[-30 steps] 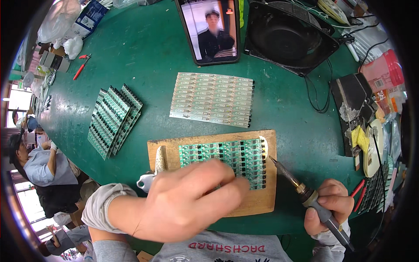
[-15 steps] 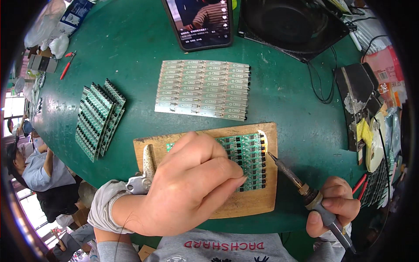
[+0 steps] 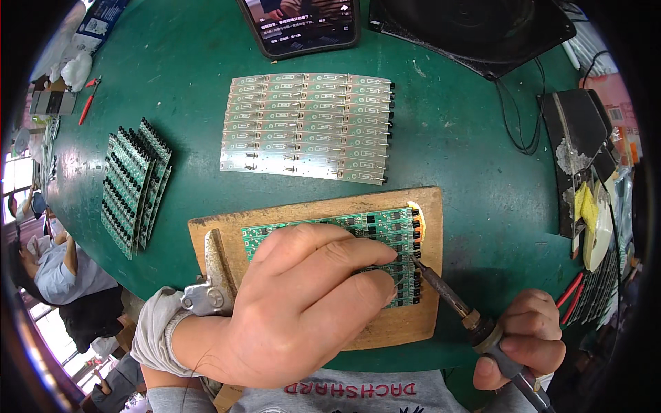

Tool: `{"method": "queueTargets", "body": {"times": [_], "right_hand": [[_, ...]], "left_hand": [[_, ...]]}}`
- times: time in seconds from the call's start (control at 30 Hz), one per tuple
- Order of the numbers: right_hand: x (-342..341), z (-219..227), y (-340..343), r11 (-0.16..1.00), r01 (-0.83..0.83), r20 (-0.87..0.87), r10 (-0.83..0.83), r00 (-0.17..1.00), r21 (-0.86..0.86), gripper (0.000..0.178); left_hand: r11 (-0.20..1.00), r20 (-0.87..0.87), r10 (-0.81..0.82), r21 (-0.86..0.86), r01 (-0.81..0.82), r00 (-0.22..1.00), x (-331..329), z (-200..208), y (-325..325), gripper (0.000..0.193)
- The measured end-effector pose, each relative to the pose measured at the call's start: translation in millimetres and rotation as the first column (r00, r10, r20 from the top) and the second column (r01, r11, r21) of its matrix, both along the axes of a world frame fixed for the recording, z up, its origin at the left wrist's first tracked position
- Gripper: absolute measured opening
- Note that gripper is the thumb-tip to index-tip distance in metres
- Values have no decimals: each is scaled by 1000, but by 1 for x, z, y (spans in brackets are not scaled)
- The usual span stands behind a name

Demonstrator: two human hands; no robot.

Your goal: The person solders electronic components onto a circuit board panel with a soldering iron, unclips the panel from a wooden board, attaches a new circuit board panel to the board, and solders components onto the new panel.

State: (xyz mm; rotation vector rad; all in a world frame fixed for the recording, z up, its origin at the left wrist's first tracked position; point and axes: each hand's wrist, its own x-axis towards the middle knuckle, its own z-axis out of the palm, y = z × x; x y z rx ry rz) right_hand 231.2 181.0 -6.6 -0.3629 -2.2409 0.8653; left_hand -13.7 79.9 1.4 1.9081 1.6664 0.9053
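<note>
Right hand (image 3: 529, 337) grips soldering iron (image 3: 486, 336); left hand (image 3: 299, 303), grip unclear; shirt (image 3: 344, 392) lettered red.

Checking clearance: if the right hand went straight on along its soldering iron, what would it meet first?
Likely the circuit board; the soldering iron points at its right edge, though depth is unclear.

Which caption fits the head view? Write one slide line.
Left hand covers part of a green circuit panel on a wooden clipboard; right hand holds a soldering iron at the panel's edge.
</note>
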Motion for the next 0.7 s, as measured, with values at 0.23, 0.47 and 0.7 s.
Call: {"method": "queueTargets", "body": {"times": [0.23, 0.47, 0.7], "right_hand": [[-3, -3, -2, 1000, 26, -9, -26, 1000, 2, 41], [-4, -5, -1, 1000, 8, -9, -8, 1000, 1, 40], [-3, -7, -3, 1000, 17, -29, -16, 999, 22, 40]], "left_hand": [[999, -55, -14, 45, 17, 998, -1, -4, -2, 23], [998, -43, -36, 47, 38, 998, -2, -5, -2, 25], [997, -60, -47, 53, 50, 997, -2, -4, -2, 25]]}}
